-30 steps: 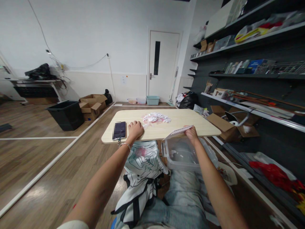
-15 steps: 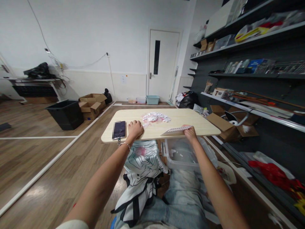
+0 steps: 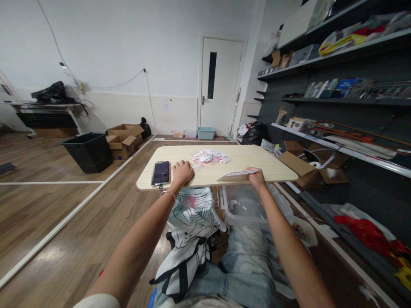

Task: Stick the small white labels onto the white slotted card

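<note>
Near the front left edge of the light wooden table (image 3: 263,158), my left hand (image 3: 183,172) rests with its fingers curled under. Whether anything is in those fingers is hidden. To its left lies a dark phone (image 3: 161,172), partly blurred out. My right hand (image 3: 257,179) is closed on the right end of a tilted brown card (image 3: 236,176), which bears a row of white strips and meets the table's front edge. Beyond both hands, a heap of small white paper-like pieces (image 3: 211,156) lies on a pinkish patch of the tabletop.
Below the table's front edge stands a clear plastic tub (image 3: 242,220) with a few white bits inside. A black-and-white patterned cloth (image 3: 194,218) covers my left leg. Cardboard boxes (image 3: 302,164) and loaded shelves (image 3: 340,100) are at right; a black bin (image 3: 86,152) stands at left.
The view has shifted very slightly. Both hands, the card and the heap hold their places.
</note>
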The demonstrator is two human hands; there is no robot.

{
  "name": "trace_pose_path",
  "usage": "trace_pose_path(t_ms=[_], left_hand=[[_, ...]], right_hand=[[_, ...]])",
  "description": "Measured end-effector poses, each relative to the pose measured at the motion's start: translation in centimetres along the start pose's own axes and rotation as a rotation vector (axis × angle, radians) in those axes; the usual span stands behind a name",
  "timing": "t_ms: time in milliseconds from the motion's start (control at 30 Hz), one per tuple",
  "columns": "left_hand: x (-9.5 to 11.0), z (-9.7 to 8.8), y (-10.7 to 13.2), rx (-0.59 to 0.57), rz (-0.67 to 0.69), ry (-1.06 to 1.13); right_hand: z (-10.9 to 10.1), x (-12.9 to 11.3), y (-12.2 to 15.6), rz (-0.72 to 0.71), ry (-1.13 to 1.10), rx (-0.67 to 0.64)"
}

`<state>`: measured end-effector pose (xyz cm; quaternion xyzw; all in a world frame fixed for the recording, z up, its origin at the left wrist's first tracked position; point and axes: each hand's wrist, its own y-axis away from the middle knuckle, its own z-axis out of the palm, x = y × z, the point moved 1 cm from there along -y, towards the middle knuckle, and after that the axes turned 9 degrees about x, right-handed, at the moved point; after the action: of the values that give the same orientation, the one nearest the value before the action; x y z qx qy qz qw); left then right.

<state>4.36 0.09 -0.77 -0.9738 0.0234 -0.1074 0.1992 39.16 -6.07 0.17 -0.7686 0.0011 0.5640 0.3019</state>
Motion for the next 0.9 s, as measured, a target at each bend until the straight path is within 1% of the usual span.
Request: trace_pose_path(t_ms=[333, 700, 900], left_hand=[[0.06, -0.14, -0.05, -0.008, 0.001, 0.004], [0.00, -0.08, -0.05, -0.003, 0.005, -0.014], [0.04, -0.31, 0.08, 0.000, 0.012, -0.014]], right_hand=[[-0.05, 0.19, 0.12, 0.020, 0.000, 0.033], [0.12, -0.48, 0.24, 0.036, 0.018, 0.003], [0.19, -0.76, 0.38, 0.038, -0.006, 0.014]])
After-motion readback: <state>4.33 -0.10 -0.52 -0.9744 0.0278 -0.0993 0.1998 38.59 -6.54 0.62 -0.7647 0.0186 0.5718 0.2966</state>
